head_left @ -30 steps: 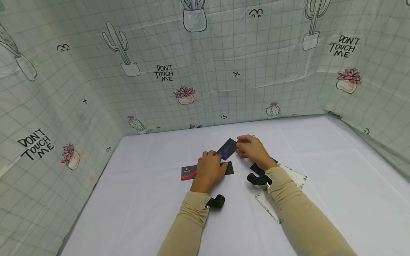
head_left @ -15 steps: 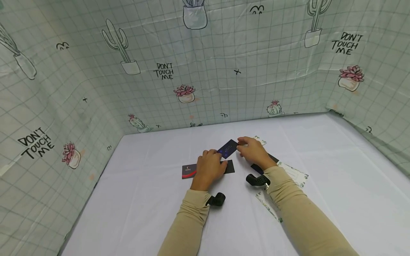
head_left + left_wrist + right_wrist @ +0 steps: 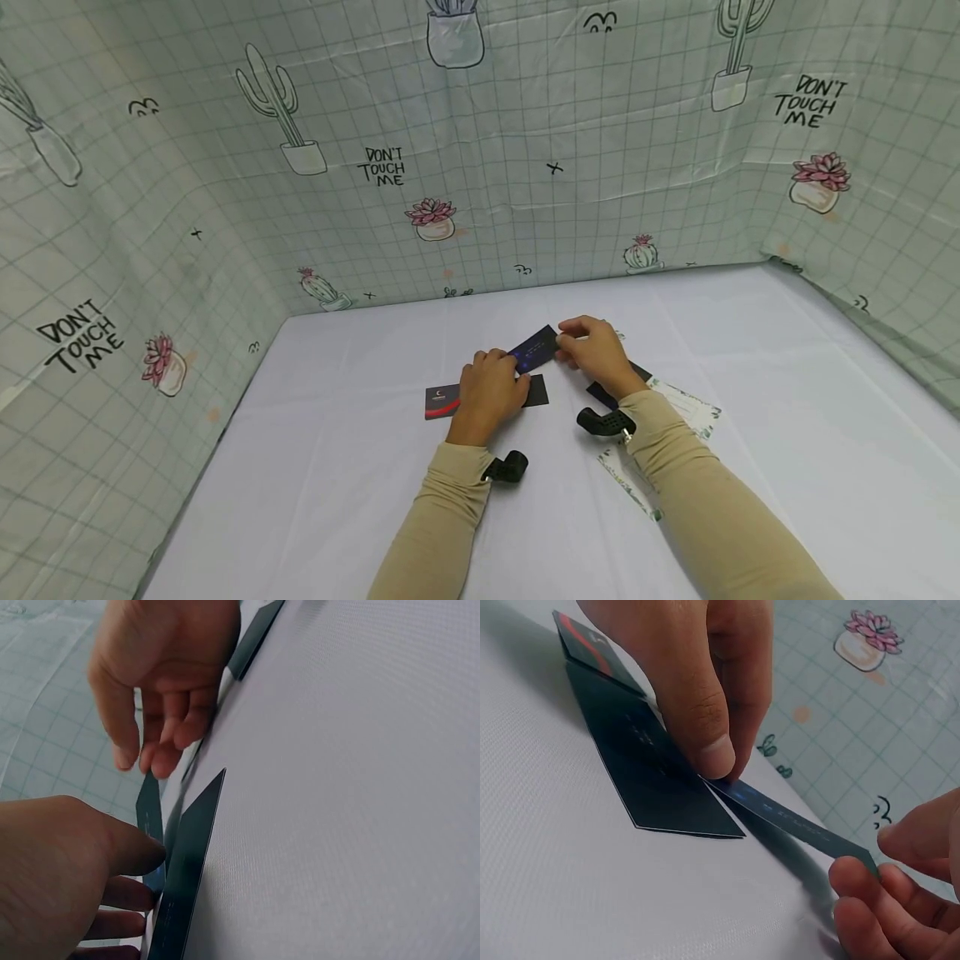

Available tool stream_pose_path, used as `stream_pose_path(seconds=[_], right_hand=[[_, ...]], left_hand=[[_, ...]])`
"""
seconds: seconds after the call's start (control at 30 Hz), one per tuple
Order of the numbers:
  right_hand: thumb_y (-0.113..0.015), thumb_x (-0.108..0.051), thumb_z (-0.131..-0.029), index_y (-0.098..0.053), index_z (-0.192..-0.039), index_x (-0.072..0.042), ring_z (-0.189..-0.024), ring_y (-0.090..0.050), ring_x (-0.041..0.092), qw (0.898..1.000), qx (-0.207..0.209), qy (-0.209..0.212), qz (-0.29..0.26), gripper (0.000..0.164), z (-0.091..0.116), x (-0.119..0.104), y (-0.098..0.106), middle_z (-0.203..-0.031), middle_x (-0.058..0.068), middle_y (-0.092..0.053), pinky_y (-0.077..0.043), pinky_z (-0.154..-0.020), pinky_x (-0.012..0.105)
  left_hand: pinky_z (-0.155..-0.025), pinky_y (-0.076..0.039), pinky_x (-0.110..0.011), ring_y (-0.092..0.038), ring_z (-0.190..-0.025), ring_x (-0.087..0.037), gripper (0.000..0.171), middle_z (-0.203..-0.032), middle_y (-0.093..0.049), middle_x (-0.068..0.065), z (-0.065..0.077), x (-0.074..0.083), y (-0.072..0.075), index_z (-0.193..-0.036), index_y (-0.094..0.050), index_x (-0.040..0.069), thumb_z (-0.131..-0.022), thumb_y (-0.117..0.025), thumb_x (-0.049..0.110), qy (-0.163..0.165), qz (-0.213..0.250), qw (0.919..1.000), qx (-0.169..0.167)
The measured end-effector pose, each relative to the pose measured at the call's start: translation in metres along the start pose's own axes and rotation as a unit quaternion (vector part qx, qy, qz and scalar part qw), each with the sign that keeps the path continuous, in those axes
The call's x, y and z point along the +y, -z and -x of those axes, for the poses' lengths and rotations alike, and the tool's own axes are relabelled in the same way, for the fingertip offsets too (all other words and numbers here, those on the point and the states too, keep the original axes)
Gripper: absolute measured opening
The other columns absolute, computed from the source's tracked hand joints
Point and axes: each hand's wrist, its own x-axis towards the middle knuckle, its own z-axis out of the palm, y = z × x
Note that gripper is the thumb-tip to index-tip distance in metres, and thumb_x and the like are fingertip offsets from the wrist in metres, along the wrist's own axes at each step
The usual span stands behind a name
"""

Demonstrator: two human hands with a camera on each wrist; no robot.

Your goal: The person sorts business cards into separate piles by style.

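A dark blue card [image 3: 535,349] spans the space between both hands, its right end lifted off the cloth. My left hand [image 3: 491,390] has thumb and forefinger at the card's left corner, pinching it in the right wrist view. Under that hand lie a black card with a red curve [image 3: 442,401] and a plain black card [image 3: 536,391], partly covered. My right hand [image 3: 596,350] pinches the blue card's other end between thumb and fingertips. In the left wrist view the blue card [image 3: 150,814] stands behind the black card [image 3: 187,855].
Under my right wrist, another dark card [image 3: 602,395] lies beside a white card with a leafy border [image 3: 688,407]. A second leafy-bordered card [image 3: 628,479] is nearer, partly below the sleeve. Cactus-print cloth [image 3: 495,167] walls the white table [image 3: 337,500].
The blue card has turned and tilted slightly, its right end now higher, while my right fingers closed onto that end. My left hand has stayed in place.
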Motion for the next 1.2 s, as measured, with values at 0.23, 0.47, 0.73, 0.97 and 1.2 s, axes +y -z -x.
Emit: stream_pose_path(seconds=[0.23, 0.47, 0.73, 0.97, 1.2], right_hand=[[-0.062, -0.006, -0.097, -0.061, -0.125, 0.007, -0.071, -0.068, 0.017, 0.999, -0.009, -0.004, -0.041, 0.031, 0.0011, -0.0012, -0.0003, -0.098, 0.018, -0.067, -0.054, -0.061, 0.026], [-0.058, -0.005, -0.098, -0.057, -0.133, 0.008, -0.071, -0.070, 0.014, 0.993, -0.033, -0.025, -0.110, 0.037, 0.0008, -0.0016, -0.0022, -0.089, 0.015, -0.071, -0.057, -0.064, 0.027], [-0.054, -0.004, -0.099, -0.052, -0.141, 0.005, -0.069, -0.071, 0.015, 0.989, -0.041, -0.039, -0.136, 0.043, 0.0019, -0.0006, -0.0027, -0.087, 0.014, -0.073, -0.057, -0.063, 0.027], [-0.050, -0.003, -0.099, -0.050, -0.142, 0.005, -0.070, -0.071, 0.014, 0.985, -0.049, -0.052, -0.155, 0.044, 0.0045, -0.0041, -0.0015, -0.088, 0.014, -0.072, -0.058, -0.065, 0.028], [-0.050, -0.001, -0.098, -0.049, -0.140, 0.007, -0.069, -0.070, 0.014, 0.982, -0.047, -0.056, -0.174, 0.043, 0.0052, -0.0037, -0.0014, -0.085, 0.013, -0.072, -0.057, -0.063, 0.027]], left_hand=[[-0.090, -0.048, -0.046, -0.057, -0.114, -0.028, 0.038, -0.128, -0.064, -0.006, 0.0002, 0.0001, -0.0005, -0.122, -0.072, 0.011, -0.099, -0.060, 0.038, 0.003, -0.004, 1.0000, -0.001], [-0.087, -0.049, -0.045, -0.058, -0.111, -0.027, 0.035, -0.125, -0.066, -0.005, -0.0001, -0.0018, -0.0021, -0.121, -0.072, 0.012, -0.098, -0.062, 0.037, 0.004, -0.009, 0.9999, 0.006], [-0.085, -0.050, -0.046, -0.060, -0.108, -0.027, 0.032, -0.122, -0.068, -0.005, -0.0009, -0.0022, -0.0033, -0.119, -0.073, 0.012, -0.097, -0.064, 0.034, 0.000, 0.000, 0.9997, 0.025], [-0.082, -0.051, -0.046, -0.064, -0.100, -0.028, 0.028, -0.111, -0.071, -0.007, -0.0024, -0.0039, -0.0048, -0.116, -0.073, 0.012, -0.097, -0.064, 0.031, 0.002, 0.013, 0.9989, 0.045], [-0.075, -0.052, -0.045, -0.069, -0.089, -0.028, 0.026, -0.101, -0.075, -0.009, -0.0028, -0.0054, -0.0029, -0.113, -0.074, 0.011, -0.095, -0.067, 0.028, -0.004, 0.026, 0.9972, 0.069]])
